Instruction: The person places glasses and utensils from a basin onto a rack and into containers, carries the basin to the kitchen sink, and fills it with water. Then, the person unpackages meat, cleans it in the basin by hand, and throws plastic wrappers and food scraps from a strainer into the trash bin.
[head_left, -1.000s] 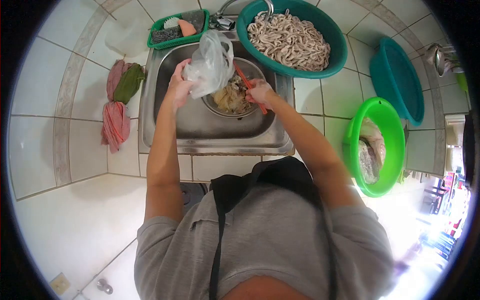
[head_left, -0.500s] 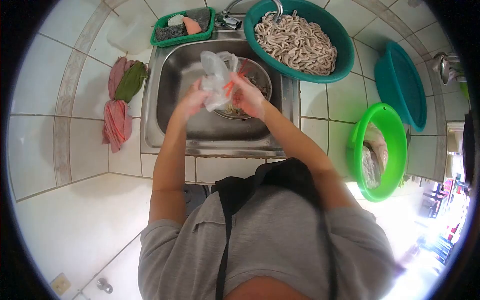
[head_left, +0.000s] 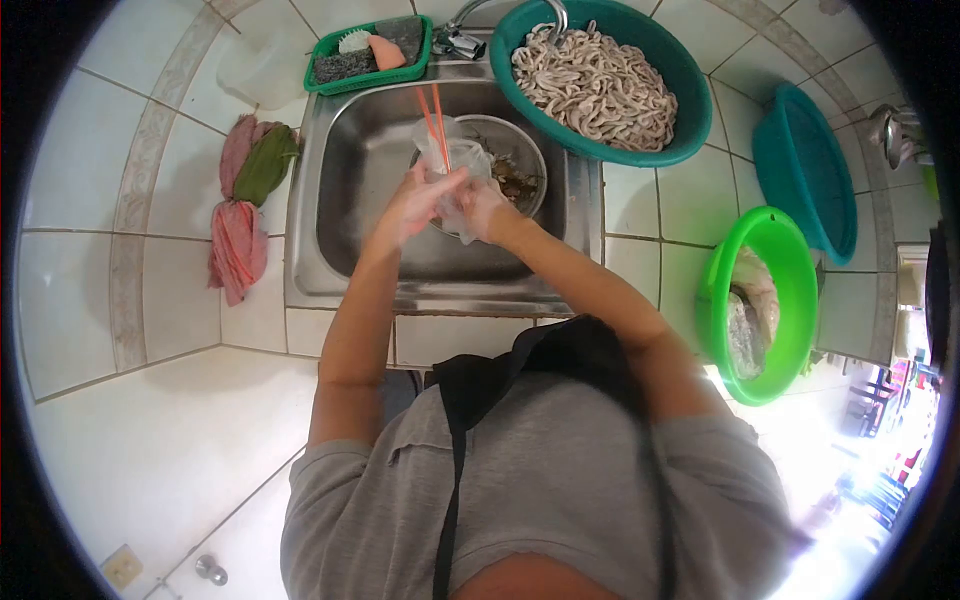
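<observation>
Over the steel sink (head_left: 365, 240), a crumpled clear plastic bag (head_left: 428, 140) is bunched between my two hands. My left hand (head_left: 412, 208) holds its left side, the fingers pointing right towards the other hand. My right hand (head_left: 487, 212) is closed on the bag's right side, its fingertips partly hidden by the plastic. Two thin orange strands (head_left: 433, 120) rise from between the hands and tilt slightly left; which hand grips them I cannot tell. Behind the hands, a round metal bowl (head_left: 541, 172) with brownish scraps (head_left: 513, 182) sits in the sink.
A teal basin (head_left: 697, 120) heaped with pale, ropy strips (head_left: 600, 85) stands beside the faucet (head_left: 462, 42). A green basket (head_left: 345, 84) holds scrubbing pads. At right are another teal basin (head_left: 805, 170) and a bright green one (head_left: 800, 320) with bagged contents. Cloths (head_left: 238, 245) hang left.
The bag has come down and is more bunched, with my hands closer together. The orange strands, earlier beside my right hand, now stick up between both hands.
</observation>
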